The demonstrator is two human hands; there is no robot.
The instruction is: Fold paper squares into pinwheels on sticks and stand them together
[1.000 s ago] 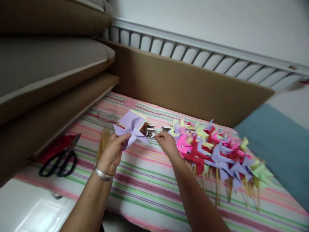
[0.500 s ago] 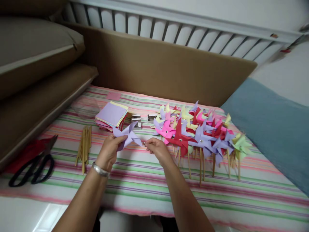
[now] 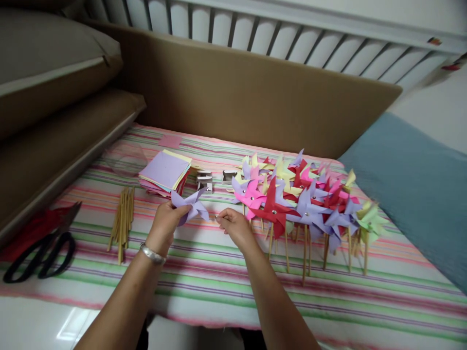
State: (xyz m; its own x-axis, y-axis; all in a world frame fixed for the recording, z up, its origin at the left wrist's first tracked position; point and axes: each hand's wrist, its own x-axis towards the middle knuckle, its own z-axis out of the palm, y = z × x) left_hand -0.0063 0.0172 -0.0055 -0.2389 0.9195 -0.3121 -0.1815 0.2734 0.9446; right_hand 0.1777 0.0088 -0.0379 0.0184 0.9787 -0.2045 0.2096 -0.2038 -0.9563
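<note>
My left hand (image 3: 165, 224) pinches a folded lilac paper pinwheel (image 3: 190, 205) above the striped cloth (image 3: 226, 277). My right hand (image 3: 233, 226) is closed in a pinch just right of it, holding a small shiny pin I can barely make out. A stack of coloured paper squares (image 3: 165, 171) lies behind the left hand. A bundle of wooden sticks (image 3: 122, 222) lies to its left. Small metal pieces (image 3: 205, 181) sit beside the stack. A heap of finished pinwheels on sticks (image 3: 302, 201) fills the right side of the cloth.
Black-handled scissors (image 3: 40, 248) lie on red paper at the left edge. Brown cushions (image 3: 54, 107) are stacked on the left and a brown board (image 3: 255, 97) stands behind. A blue cushion (image 3: 419, 189) lies to the right. A clear plastic lid (image 3: 127, 158) rests near the paper stack.
My right hand came back from the metal pieces with a pin and now sits beside the lilac pinwheel. The view dropped and shifted right.
</note>
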